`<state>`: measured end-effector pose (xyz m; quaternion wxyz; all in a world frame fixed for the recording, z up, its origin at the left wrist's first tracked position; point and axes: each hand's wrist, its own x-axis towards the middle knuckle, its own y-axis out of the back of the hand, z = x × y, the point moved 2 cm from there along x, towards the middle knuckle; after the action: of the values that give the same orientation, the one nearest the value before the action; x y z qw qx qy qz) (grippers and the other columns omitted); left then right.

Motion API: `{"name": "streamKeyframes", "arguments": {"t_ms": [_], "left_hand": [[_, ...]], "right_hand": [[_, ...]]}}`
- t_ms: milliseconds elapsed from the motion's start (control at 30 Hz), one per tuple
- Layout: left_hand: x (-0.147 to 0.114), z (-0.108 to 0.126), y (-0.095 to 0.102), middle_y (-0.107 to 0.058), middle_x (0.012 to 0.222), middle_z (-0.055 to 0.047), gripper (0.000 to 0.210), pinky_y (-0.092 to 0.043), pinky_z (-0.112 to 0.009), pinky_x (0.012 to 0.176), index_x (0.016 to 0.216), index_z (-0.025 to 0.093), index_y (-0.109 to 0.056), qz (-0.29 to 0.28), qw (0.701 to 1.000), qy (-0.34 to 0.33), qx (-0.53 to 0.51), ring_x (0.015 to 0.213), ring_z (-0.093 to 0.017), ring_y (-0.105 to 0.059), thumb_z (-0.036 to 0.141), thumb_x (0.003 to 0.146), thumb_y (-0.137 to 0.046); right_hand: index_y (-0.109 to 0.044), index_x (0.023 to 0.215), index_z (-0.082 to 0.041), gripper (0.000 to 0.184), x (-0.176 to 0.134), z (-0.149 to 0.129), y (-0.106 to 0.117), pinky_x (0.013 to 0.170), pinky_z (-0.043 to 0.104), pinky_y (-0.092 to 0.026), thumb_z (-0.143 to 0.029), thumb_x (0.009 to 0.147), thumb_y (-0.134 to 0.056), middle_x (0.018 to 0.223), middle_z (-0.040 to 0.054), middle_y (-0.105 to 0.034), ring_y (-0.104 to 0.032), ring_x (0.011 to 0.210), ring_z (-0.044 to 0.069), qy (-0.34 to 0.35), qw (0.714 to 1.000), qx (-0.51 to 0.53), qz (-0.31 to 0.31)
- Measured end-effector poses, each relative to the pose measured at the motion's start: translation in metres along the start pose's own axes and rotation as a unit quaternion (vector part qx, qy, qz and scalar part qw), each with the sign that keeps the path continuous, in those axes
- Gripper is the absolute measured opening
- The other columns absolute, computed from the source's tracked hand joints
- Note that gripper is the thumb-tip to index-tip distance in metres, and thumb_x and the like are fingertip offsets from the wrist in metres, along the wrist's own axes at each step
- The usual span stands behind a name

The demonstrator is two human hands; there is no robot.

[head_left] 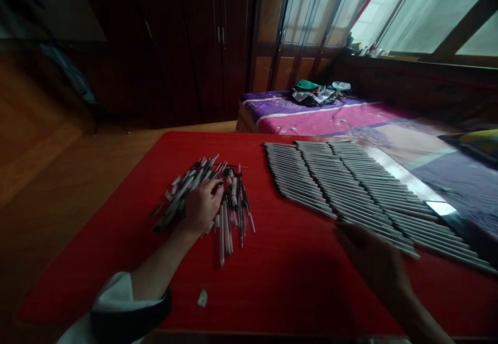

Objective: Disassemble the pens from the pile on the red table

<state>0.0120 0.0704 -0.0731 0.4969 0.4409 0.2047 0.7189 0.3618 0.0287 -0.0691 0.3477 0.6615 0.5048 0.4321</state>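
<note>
Here, red table (274,261); pens (348,191) atop

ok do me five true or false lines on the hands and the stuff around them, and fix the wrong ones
1. The left hand is at the loose pile of slim sticks. True.
2. The right hand is nearer the loose pile than the ordered rows of grey sticks. False: it is right beside the rows.
3. The tabletop is white. False: it is red.
4. A small pale scrap lies nearer the viewer than the loose pile. True.
5. The bed is left of the loose pile. False: it is to the right, beyond the tabletop.
</note>
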Motion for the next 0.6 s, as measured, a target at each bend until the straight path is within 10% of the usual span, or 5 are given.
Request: {"name": "streamKeyframes", "arguments": {"t_ms": [267, 600], "left_hand": [[0.004, -0.001, 0.004, -0.065, 0.085, -0.006, 0.016, -0.043, -0.028, 0.074, 0.084, 0.017, -0.063, -0.009, 0.999, -0.013, 0.047, 0.081, -0.018, -0.059, 0.024, 0.081, -0.050], [0.010, -0.007, 0.019, -0.067, 0.074, -0.002, 0.016, -0.040, -0.026, 0.062, 0.076, 0.019, -0.066, -0.133, 0.987, 0.052, 0.071, 0.069, -0.016, -0.059, 0.032, 0.076, -0.055]], "right_hand": [[-0.069, 0.078, -0.022, 0.023, 0.035, -0.147, -0.062, 0.058, 0.025, -0.036, -0.034, 0.078, -0.049, 0.075, 0.0051, -0.070, -0.063, 0.072, 0.019, 0.167, 0.974, 0.006, -0.151], [-0.066, 0.077, -0.019, 0.021, 0.035, -0.152, -0.076, 0.052, 0.025, -0.031, -0.032, 0.075, -0.050, 0.077, 0.0098, -0.069, -0.063, 0.071, 0.021, 0.156, 0.961, -0.055, -0.222]]}}
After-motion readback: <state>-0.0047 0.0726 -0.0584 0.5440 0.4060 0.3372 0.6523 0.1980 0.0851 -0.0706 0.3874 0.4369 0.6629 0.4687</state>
